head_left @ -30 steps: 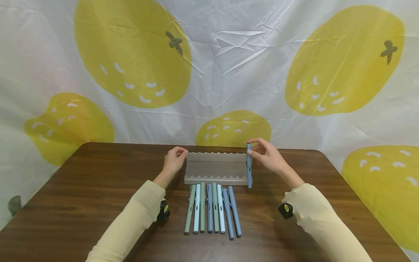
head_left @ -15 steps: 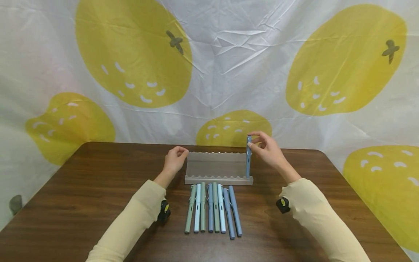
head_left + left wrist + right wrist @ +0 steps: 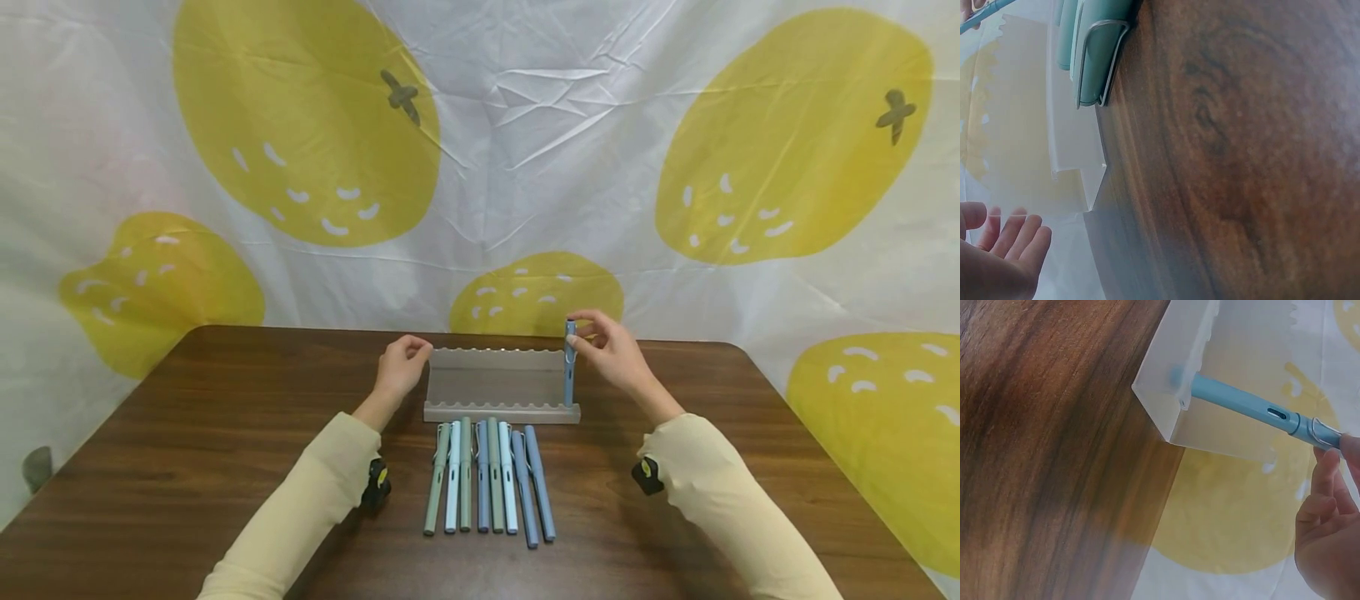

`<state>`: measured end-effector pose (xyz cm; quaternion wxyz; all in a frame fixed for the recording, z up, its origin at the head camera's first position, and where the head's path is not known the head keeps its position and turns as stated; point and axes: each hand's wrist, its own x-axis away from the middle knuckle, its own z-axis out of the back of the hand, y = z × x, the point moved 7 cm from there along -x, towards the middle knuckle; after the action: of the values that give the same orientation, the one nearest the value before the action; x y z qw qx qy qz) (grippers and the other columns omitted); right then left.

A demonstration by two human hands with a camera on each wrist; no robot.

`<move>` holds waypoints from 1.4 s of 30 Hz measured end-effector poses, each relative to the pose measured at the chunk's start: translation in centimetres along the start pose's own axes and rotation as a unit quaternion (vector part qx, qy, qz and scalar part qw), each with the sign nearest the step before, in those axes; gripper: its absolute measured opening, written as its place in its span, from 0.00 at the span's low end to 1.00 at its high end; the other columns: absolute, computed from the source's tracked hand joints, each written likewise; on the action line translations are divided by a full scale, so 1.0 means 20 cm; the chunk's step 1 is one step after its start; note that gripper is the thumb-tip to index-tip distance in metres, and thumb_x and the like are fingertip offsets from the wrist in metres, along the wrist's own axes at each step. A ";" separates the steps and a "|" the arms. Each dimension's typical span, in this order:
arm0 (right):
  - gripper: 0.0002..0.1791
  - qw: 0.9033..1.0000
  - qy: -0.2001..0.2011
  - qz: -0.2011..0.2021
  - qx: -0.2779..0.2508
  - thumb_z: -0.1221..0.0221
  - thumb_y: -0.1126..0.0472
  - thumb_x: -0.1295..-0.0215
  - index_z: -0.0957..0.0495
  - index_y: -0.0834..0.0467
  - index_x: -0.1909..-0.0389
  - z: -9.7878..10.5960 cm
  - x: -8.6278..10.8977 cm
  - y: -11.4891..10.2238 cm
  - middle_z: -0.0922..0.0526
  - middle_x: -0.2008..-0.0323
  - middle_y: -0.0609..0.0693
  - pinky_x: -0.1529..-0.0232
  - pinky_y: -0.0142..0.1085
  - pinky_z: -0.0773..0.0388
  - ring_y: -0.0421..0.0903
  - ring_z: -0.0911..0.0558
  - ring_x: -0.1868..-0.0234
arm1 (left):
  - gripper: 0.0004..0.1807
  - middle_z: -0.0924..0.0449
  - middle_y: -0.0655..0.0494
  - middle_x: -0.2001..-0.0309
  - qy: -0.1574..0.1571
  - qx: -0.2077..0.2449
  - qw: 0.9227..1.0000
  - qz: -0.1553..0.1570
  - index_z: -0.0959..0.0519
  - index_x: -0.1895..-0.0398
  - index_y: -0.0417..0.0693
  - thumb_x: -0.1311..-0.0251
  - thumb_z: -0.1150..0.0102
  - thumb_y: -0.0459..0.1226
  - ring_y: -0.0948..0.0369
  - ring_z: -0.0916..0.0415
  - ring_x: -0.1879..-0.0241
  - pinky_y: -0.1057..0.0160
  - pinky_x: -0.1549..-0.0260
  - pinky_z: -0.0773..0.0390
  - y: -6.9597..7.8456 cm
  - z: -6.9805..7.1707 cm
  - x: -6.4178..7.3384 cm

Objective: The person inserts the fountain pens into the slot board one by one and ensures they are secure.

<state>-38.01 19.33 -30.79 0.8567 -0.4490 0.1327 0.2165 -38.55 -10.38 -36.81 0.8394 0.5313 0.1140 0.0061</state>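
A frosted clear pen stand (image 3: 495,383) with scalloped edges sits toward the back of the table. My left hand (image 3: 401,364) is at its upper left corner, thumb and fingertips pinching the panel's edge; the left wrist view shows that hand (image 3: 1007,256) by the side edge. Near the stand's right end, my right hand (image 3: 615,354) pinches a blue fountain pen (image 3: 568,371) by its capped top. The pen stands almost upright, and in the right wrist view its lower end is behind the stand's front lip (image 3: 1175,362).
Several capped pens (image 3: 482,479) in green, pale blue and darker blue lie in a row in front of the stand on the wooden table (image 3: 247,433). A white cloth with yellow lemons (image 3: 540,208) hangs behind the table.
My right hand raised the blue pen from in front of the stand, brought it behind the front lip, then lowered it slightly. The left hand has stayed at the corner.
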 end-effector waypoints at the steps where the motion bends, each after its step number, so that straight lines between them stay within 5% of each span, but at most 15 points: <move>1: 0.17 1.000 -0.002 -0.003 -0.003 0.43 0.63 0.42 0.29 0.58 0.50 0.00 0.00 0.01 0.21 0.65 0.61 0.80 0.43 0.27 0.52 0.26 0.80 | 0.11 0.23 0.41 0.59 0.001 0.001 1.000 0.000 0.25 0.63 0.36 0.40 0.50 0.37 0.49 0.29 0.55 0.54 0.57 0.30 0.00 0.00 0.00; 11: 0.18 0.999 -0.022 -0.022 -0.009 0.44 0.64 0.41 0.30 0.60 0.49 -0.01 -0.01 0.06 0.21 0.65 0.61 0.80 0.36 0.27 0.46 0.24 0.77 | 0.11 0.23 0.42 0.59 0.001 0.005 1.000 0.005 0.25 0.63 0.36 0.40 0.50 0.37 0.50 0.28 0.56 0.54 0.58 0.30 0.00 0.00 0.01; 42: 0.22 0.997 -0.020 -0.063 0.036 0.46 0.62 0.40 0.33 0.58 0.44 -0.05 -0.03 0.11 0.20 0.68 0.59 0.82 0.37 0.30 0.53 0.24 0.82 | 0.11 0.23 0.42 0.59 0.004 0.008 1.000 0.010 0.25 0.62 0.36 0.40 0.49 0.37 0.51 0.28 0.56 0.55 0.58 0.29 0.00 0.00 0.00</move>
<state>-39.65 19.55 -32.67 0.8868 -0.4209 0.0943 0.1658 -38.54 -10.40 -36.88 0.8344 0.5394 0.1125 0.0155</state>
